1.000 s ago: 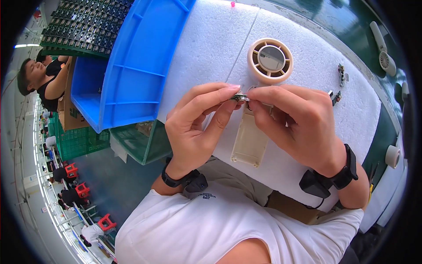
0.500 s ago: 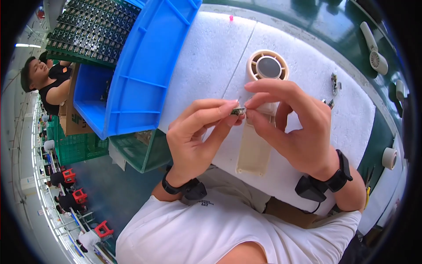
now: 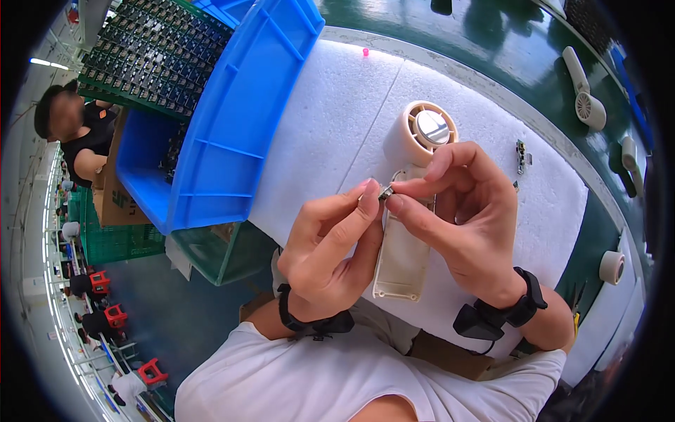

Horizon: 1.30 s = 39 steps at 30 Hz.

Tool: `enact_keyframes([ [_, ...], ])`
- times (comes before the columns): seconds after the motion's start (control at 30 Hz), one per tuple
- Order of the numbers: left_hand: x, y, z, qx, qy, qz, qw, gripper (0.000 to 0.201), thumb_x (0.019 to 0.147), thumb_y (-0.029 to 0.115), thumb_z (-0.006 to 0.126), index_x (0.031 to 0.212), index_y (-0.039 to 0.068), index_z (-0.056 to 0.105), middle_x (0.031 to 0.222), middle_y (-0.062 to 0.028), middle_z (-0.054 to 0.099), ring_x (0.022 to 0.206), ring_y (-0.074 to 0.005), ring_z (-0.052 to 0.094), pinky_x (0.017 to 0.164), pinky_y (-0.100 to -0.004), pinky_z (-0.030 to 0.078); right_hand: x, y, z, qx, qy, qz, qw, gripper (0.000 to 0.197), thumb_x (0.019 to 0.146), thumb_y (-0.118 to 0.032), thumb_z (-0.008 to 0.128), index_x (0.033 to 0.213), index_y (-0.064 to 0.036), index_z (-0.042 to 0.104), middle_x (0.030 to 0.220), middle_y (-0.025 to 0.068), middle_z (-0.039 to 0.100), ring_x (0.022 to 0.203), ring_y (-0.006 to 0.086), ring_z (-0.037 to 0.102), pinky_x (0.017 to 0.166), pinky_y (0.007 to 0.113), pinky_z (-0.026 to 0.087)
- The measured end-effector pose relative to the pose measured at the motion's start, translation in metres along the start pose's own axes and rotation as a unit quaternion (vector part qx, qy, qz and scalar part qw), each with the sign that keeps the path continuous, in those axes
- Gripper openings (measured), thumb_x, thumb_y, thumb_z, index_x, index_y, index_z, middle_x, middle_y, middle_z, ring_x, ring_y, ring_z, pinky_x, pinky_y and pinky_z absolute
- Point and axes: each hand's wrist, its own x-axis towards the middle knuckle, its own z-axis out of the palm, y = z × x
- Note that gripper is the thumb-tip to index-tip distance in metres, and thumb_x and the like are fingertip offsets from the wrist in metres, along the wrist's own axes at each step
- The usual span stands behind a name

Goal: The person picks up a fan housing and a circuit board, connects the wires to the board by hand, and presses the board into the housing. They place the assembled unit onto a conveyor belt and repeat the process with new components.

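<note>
Between the fingertips of both hands is a small green circuit board (image 3: 385, 194) with a metal part on it. My left hand (image 3: 330, 243) pinches one end of it with thumb and forefinger. On its other end, the thumb and forefinger of my right hand (image 3: 467, 218) are closed. Below my hands lies a cream handheld fan, its round head (image 3: 420, 133) with a shiny disc at the far end and its open, hollow handle (image 3: 402, 271) toward me. My right hand partly hides the handle's upper part.
A blue bin (image 3: 232, 133) stands at the left, with stacked panels of green circuit boards (image 3: 151, 53) on it. Small circuit boards (image 3: 521, 156) lie on the white foam mat (image 3: 320, 105). White fans (image 3: 589, 109) rest at the right. A person (image 3: 81, 133) is at the far left.
Both hands have come slightly nearer my body, with the small circuit board still held between them. My left hand has turned, and the board is now tilted. The view has shifted a little.
</note>
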Motion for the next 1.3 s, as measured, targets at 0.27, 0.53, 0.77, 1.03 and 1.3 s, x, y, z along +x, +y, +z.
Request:
enact_keyframes([
  [0.27, 0.002, -0.012, -0.004, -0.011, -0.015, 0.039, 0.999, 0.045, 0.081, -0.013, 0.073, 0.124, -0.004, 0.066, 0.112, -0.0188, 0.066, 0.092, -0.0217, 0.071, 0.075, -0.0285, 0.059, 0.0, -0.009, 0.002, -0.026, -0.003, 0.024, 0.999, 0.032, 0.084, 0.004, 0.076, 0.104, -0.0056, 0.053, 0.098, 0.0059, 0.072, 0.082, 0.0008, 0.064, 0.064, 0.012, 0.043],
  [0.53, 0.018, -0.003, -0.032, -0.388, -0.243, -0.385, 0.801, 0.061, 0.091, -0.004, 0.067, 0.146, 0.0, 0.041, 0.128, -0.0168, 0.06, 0.107, -0.0148, 0.064, 0.087, -0.0267, 0.055, -0.003, -0.01, 0.003, -0.074, -0.009, -0.016, 0.997, 0.027, 0.087, -0.004, 0.075, 0.105, -0.0041, 0.055, 0.094, 0.0003, 0.069, 0.064, -0.0025, 0.049, 0.053, 0.014, 0.034],
  [0.77, 0.103, -0.036, 0.013, -0.262, -0.289, -0.301, 0.87, 0.047, 0.092, 0.001, 0.068, 0.136, -0.001, 0.051, 0.121, -0.0131, 0.064, 0.1, -0.0142, 0.066, 0.087, -0.0267, 0.055, -0.005, -0.012, 0.003, -0.074, -0.119, -0.136, 0.981, 0.016, 0.088, -0.012, 0.076, 0.087, -0.0047, 0.062, 0.067, -0.0026, 0.062, 0.054, -0.0006, 0.046, 0.047, 0.018, 0.032],
  [1.03, 0.191, -0.07, 0.146, -0.324, -0.328, -0.34, 0.82, 0.035, 0.091, 0.005, 0.07, 0.123, -0.001, 0.059, 0.113, -0.0121, 0.066, 0.095, -0.0163, 0.067, 0.084, -0.0271, 0.055, -0.003, 0.009, -0.002, -0.162, -0.296, -0.12, 0.934, 0.029, 0.091, -0.029, 0.07, 0.077, -0.0036, 0.064, 0.062, 0.0056, 0.064, 0.052, 0.0188, 0.06, 0.051, 0.032, 0.045],
  [1.3, 0.248, -0.079, 0.27, 0.238, -0.175, 0.058, 0.954, 0.055, 0.086, 0.017, 0.073, 0.133, -0.004, 0.051, 0.125, -0.0292, 0.059, 0.125, -0.0387, 0.054, 0.107, -0.0449, 0.044, -0.003, 0.015, -0.001, -0.19, -0.352, -0.149, 0.904, 0.026, 0.09, -0.03, 0.068, 0.082, -0.0051, 0.067, 0.068, 0.0084, 0.068, 0.062, 0.0272, 0.065, 0.059, 0.038, 0.049],
])
